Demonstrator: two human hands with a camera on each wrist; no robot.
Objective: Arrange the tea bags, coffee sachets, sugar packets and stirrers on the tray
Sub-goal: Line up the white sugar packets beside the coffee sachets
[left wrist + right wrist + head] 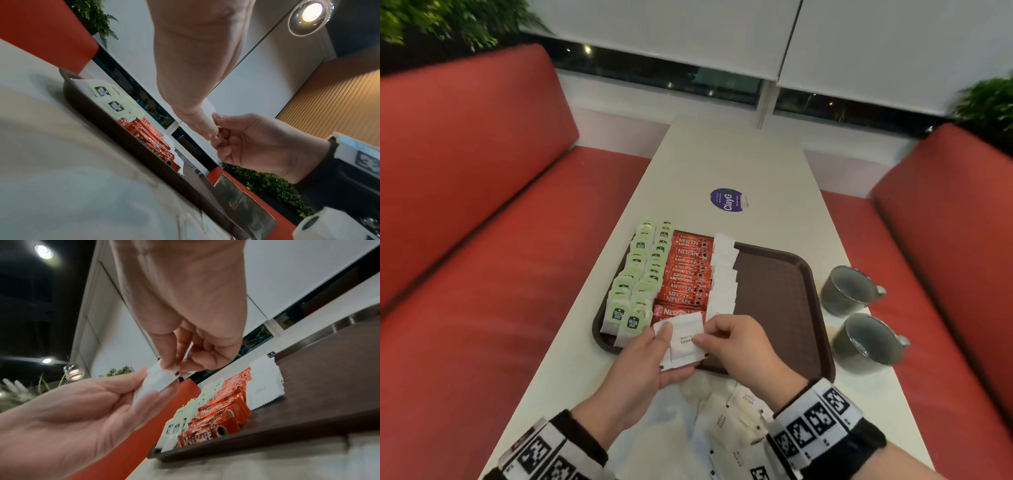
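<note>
A brown tray [784, 308] holds two rows of green tea bags [640, 274] at its left, then a row of red coffee sachets [688, 274], then a row of white sugar packets [724, 274]. Over the tray's near edge my left hand [669, 353] holds a small stack of white sugar packets [685, 339], thumb on top and fingers underneath. My right hand [705, 332] pinches the right edge of the top packet. The right wrist view shows the same pinch on the stack [156, 381]. No stirrers are in view.
Loose sugar packets [732, 421] lie on the white table in front of the tray. Two grey mugs [849, 289] [866, 342] stand right of the tray, near the table's edge. The tray's right half is bare. A purple sticker [726, 200] lies beyond it. Red benches flank the table.
</note>
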